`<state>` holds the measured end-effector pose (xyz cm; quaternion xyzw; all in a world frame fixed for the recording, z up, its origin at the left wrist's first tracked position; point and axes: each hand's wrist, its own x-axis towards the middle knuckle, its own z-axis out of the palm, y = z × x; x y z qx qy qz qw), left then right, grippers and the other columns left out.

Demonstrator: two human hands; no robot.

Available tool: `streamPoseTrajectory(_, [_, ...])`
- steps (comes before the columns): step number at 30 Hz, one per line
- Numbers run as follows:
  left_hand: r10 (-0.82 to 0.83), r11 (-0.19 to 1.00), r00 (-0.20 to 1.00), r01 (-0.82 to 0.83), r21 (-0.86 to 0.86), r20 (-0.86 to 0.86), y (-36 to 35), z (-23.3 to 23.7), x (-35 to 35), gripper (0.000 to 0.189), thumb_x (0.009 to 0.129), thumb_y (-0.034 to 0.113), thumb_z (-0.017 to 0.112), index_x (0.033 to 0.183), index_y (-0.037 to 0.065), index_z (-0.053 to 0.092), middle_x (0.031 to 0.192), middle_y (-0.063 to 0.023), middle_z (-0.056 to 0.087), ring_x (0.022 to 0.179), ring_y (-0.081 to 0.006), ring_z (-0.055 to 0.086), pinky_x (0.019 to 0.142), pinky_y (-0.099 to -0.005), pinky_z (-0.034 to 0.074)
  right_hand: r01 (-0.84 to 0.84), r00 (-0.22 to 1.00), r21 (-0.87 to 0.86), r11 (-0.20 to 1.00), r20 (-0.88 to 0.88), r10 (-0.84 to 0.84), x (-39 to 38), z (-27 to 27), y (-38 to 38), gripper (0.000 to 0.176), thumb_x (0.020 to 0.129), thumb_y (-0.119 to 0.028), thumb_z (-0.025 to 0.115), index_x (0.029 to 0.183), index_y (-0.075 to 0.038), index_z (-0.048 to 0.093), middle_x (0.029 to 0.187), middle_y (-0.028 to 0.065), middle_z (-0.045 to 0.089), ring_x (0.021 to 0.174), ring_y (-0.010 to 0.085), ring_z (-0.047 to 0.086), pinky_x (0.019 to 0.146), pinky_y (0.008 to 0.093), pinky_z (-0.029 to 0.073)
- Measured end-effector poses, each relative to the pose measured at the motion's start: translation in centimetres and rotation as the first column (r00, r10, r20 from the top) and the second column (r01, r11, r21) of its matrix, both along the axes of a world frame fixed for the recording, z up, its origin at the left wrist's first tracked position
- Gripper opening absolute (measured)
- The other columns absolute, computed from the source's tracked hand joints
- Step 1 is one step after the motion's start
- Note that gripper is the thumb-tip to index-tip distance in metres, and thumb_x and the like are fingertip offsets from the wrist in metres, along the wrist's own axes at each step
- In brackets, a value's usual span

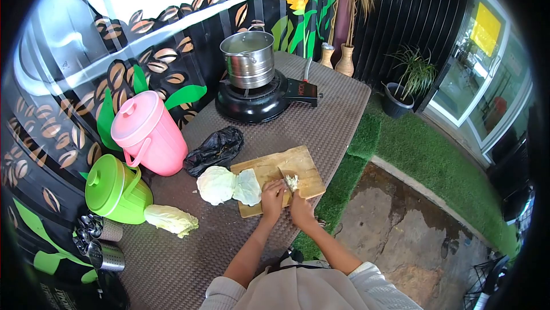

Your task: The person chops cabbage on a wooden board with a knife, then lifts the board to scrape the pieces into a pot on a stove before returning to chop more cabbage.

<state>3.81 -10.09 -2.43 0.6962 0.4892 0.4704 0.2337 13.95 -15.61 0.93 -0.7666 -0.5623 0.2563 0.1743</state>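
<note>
A wooden cutting board (306, 164) lies near the table's front edge. My right hand (301, 210) is closed around the handle of a knife (282, 172), whose thin blade points away from me over the board. Beside the blade, my left hand (271, 200) has its fingers curled and pressed down; what lies under them is hidden. Finely cut pale shreds (292, 182) sit just right of the blade. Left of my left hand, a cabbage leaf (247, 188) rests partly on the board, touching a larger cabbage piece (216, 185) on the table.
A steel pot (247, 61) stands on a black portable stove (252, 106) at the back. A black plastic bag (215, 150), pink lidded container (153, 138), green lidded container (117, 189), napa cabbage (171, 220) and cutlery holder (107, 256) occupy the left side.
</note>
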Motion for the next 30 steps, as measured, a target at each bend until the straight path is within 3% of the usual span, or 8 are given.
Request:
streamPoseTrajectory(3, [-0.024, 1.000, 1.000, 0.024, 0.009, -0.016, 0.1, -0.2, -0.2, 0.017, 0.079, 0.005, 0.065, 0.095, 0.001, 0.071, 0.102, -0.0129, 0.068, 0.102, -0.0278, 0.060, 0.090, -0.0355, 0.047, -0.004, 0.999, -0.001, 1.000, 0.045, 0.005, -0.4, 0.1, 1.3, 0.027, 0.089, -0.011, 0.045, 0.112, 0.003, 0.041, 0.092, 0.0313, 0.062, 0.088, 0.0455, 0.063, 0.075, 0.0507, 0.052])
streamPoseTrajectory(10, [-0.006, 1.000, 1.000, 0.006, -0.014, -0.019, 0.0, 0.1, -0.1, 0.017, 0.079, 0.004, 0.065, 0.095, 0.000, 0.071, 0.101, -0.0128, 0.069, 0.102, -0.0279, 0.060, 0.090, -0.0357, 0.047, -0.130, 0.989, 0.035, 0.991, 0.069, 0.127, 0.5, 0.1, 0.1, 0.024, 0.090, -0.011, 0.042, 0.111, 0.002, 0.042, 0.096, 0.0323, 0.061, 0.088, 0.0466, 0.062, 0.076, 0.0541, 0.049])
streamPoseTrajectory(13, [-0.012, 1.000, 1.000, 0.012, 0.010, -0.025, 0.0, 0.0, -0.1, 0.017, 0.079, 0.004, 0.065, 0.094, 0.000, 0.071, 0.100, -0.0125, 0.069, 0.101, -0.0277, 0.061, 0.090, -0.0358, 0.047, 0.031, 0.999, 0.009, 0.999, 0.006, -0.031, -0.9, 0.4, -0.2, 0.025, 0.089, -0.012, 0.044, 0.110, 0.002, 0.042, 0.096, 0.0326, 0.060, 0.090, 0.0476, 0.061, 0.078, 0.0535, 0.049])
streamPoseTrajectory(16, [-0.018, 1.000, 1.000, 0.018, 0.020, -0.011, -0.1, 0.1, -0.1, 0.016, 0.079, 0.003, 0.066, 0.093, 0.000, 0.071, 0.099, -0.0126, 0.069, 0.100, -0.0276, 0.062, 0.089, -0.0357, 0.048, -0.034, 0.999, -0.009, 0.999, 0.037, 0.034, -0.4, 0.6, 1.4, 0.026, 0.091, -0.012, 0.044, 0.113, 0.001, 0.043, 0.096, 0.0277, 0.063, 0.089, 0.0433, 0.064, 0.076, 0.0501, 0.052])
streamPoseTrajectory(23, [0.028, 0.999, 1.000, -0.028, -0.031, 0.001, -0.2, 0.2, 0.0, 0.014, 0.078, 0.004, 0.066, 0.090, -0.001, 0.071, 0.095, -0.0142, 0.069, 0.098, -0.0287, 0.062, 0.087, -0.0362, 0.048, -0.073, 0.997, -0.038, 0.997, 0.023, 0.074, 0.4, 0.0, -0.2, 0.027, 0.091, -0.017, 0.046, 0.111, 0.002, 0.042, 0.095, 0.0323, 0.061, 0.090, 0.0456, 0.062, 0.075, 0.0529, 0.050])
streamPoseTrajectory(26, [0.000, 0.997, 0.998, 0.006, 0.082, -0.067, 0.0, -0.4, -0.2, 0.015, 0.078, 0.004, 0.065, 0.091, -0.002, 0.070, 0.096, -0.0148, 0.068, 0.097, -0.0299, 0.062, 0.086, -0.0369, 0.049, 0.039, 0.993, 0.114, 0.993, 0.109, -0.051, -0.6, -2.5, 0.1, 0.028, 0.092, -0.016, 0.046, 0.112, 0.002, 0.041, 0.093, 0.0322, 0.061, 0.089, 0.0458, 0.062, 0.075, 0.0535, 0.050])
streamPoseTrajectory(28, [0.006, 0.995, 0.997, 0.001, 0.100, -0.071, -0.2, -0.1, -0.1, 0.016, 0.079, 0.004, 0.064, 0.092, -0.002, 0.069, 0.097, -0.0151, 0.068, 0.097, -0.0302, 0.062, 0.086, -0.0372, 0.049, -0.045, 0.998, 0.014, 0.999, 0.039, 0.045, -0.3, -0.3, 1.3, 0.032, 0.087, -0.013, 0.052, 0.113, 0.004, 0.042, 0.091, 0.0287, 0.063, 0.086, 0.0427, 0.064, 0.073, 0.0488, 0.053])
streamPoseTrajectory(30, [0.006, 0.993, 0.997, 0.003, 0.120, -0.074, -0.3, 0.2, 0.0, 0.016, 0.079, 0.004, 0.063, 0.092, -0.003, 0.069, 0.097, -0.0155, 0.068, 0.097, -0.0306, 0.062, 0.086, -0.0375, 0.049, -0.112, 0.991, 0.031, 0.993, 0.079, 0.109, 0.8, -0.1, 2.0, 0.035, 0.087, -0.013, 0.050, 0.116, 0.004, 0.041, 0.090, 0.0283, 0.063, 0.086, 0.0421, 0.065, 0.071, 0.0485, 0.053])
